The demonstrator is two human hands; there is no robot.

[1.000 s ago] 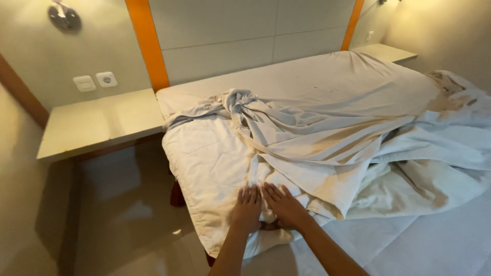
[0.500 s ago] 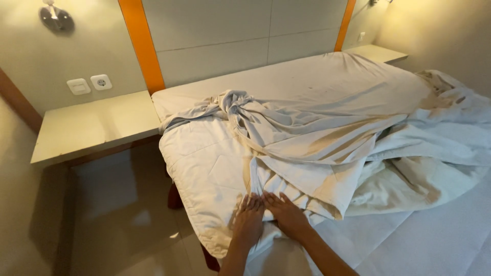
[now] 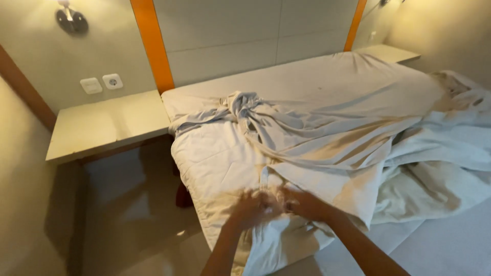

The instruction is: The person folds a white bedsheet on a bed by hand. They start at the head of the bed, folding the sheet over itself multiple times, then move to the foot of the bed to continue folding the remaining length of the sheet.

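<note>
Both of our hands meet at the near corner of the bed: our left hand [image 3: 251, 208] and our right hand [image 3: 306, 204] sit side by side, almost touching, fingers curled into the white sheet [image 3: 307, 138]. They are blurred, so we can say they are bunching the cloth between them but not how tightly each one grips. The fold they hold lies at the sheet's near edge, where it drapes over the corner of the mattress [image 3: 215, 163] and hangs toward the floor.

From largest to smallest, then. The bed fills the right of the view, its mattress under a quilted cover. Across it the sheet lies loose and rumpled, twisted into a knot-like bunch [image 3: 240, 105] near the head end (the folds run diagonally from there down to our hands). A second heap of white bedding [image 3: 440, 174] is piled at the right, just beside the sheet.

Left of the bed a pale bedside shelf [image 3: 107, 125] juts from the wall, touching the mattress's head corner. An orange vertical stripe [image 3: 149, 43] runs up the wall behind it. On the wall above the shelf sit a switch and socket [image 3: 102, 83], and higher up a round wall lamp [image 3: 70, 20].
</note>
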